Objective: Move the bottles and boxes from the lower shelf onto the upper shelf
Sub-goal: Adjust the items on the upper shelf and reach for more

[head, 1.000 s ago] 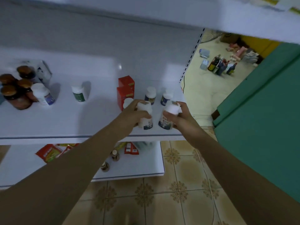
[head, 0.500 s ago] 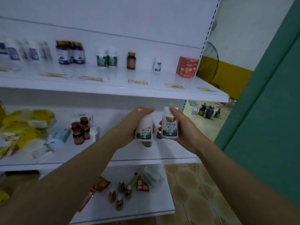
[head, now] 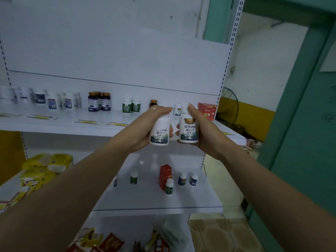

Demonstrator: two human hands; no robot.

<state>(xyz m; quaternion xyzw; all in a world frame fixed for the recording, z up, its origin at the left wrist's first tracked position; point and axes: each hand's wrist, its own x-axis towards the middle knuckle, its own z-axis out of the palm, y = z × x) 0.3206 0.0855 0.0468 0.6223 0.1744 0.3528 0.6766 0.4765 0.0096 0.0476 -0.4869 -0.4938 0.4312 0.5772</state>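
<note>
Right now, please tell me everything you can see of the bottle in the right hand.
The bottle is white, apparently plastic, with a label of dark Chinese characters, a gold emblem above and a blue-green mountain picture below. It is upright in the air before the upper shelf. The right hand grips its side and top; the other bottle is beside it, apart.

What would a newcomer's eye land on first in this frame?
Two raised hands at mid-frame: the left hand grips a white plastic bottle with a mountain-print label, and the right hand grips a matching white bottle beside it, in front of the white upper shelf. Below, a tall red cardboard box stands among small white-capped bottles on the lower shelf.
</note>
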